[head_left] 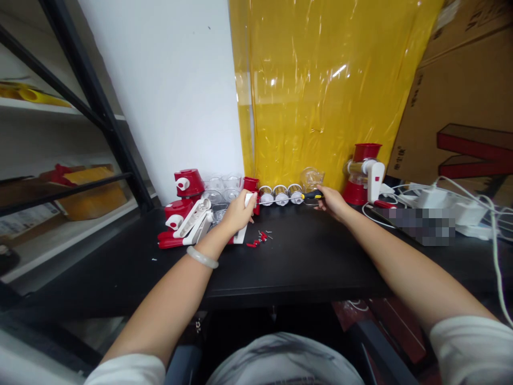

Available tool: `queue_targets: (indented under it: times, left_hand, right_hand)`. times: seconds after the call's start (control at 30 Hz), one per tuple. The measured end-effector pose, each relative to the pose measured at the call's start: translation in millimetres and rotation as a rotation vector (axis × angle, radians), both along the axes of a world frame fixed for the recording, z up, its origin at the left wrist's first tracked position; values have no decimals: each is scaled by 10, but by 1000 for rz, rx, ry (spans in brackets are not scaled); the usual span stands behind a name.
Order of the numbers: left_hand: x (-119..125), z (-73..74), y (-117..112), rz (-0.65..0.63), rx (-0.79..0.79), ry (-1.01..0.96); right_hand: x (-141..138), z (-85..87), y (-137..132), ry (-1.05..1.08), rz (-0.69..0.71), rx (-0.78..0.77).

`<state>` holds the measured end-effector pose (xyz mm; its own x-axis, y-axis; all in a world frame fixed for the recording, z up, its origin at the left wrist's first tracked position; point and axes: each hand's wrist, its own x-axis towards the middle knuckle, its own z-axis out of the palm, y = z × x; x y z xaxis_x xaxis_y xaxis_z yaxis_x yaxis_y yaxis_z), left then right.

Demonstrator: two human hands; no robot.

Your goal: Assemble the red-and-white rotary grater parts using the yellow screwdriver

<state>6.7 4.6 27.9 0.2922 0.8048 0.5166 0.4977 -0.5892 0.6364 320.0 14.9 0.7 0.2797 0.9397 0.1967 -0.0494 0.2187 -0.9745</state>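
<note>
Shirt cloth (280, 361) lies nearest. Toward half past eleven, the left hand (239, 213) grasps a white piece (249, 199). Near twelve, loose bits (263, 236) could scatter if brushed. Toward half past twelve, the right hand (331, 202) grips a screwdriver (313, 195); pushed off-line, it might slip and jab the left hand.

I see the person's two bare arms stretched forward, slanting inward until the hands come near each other, yet apart. The left forearm (170, 310) angles in to the left wrist (216, 246), and the left hand (237, 213) is bent into a pinch, thumb uppermost. The right forearm (401, 256) slants in from the other side, its right hand (332, 203) closed in a grip, pointing toward the left
</note>
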Motion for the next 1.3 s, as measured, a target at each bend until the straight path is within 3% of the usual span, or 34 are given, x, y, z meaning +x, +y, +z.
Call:
queue_targets:
  times: [0.2,0.4,1.3]
  left_hand:
    - [2,2,-10,1,7,13]
    - [2,6,-6,-1,0,-7]
    - [0,-10,20,-9,-13,-61]
  right_hand:
    - [-36,51,-52,92,17,-38]
    - [-62,149,-143,273,146,-113]
    - [-63,107,-133,205,136,29]
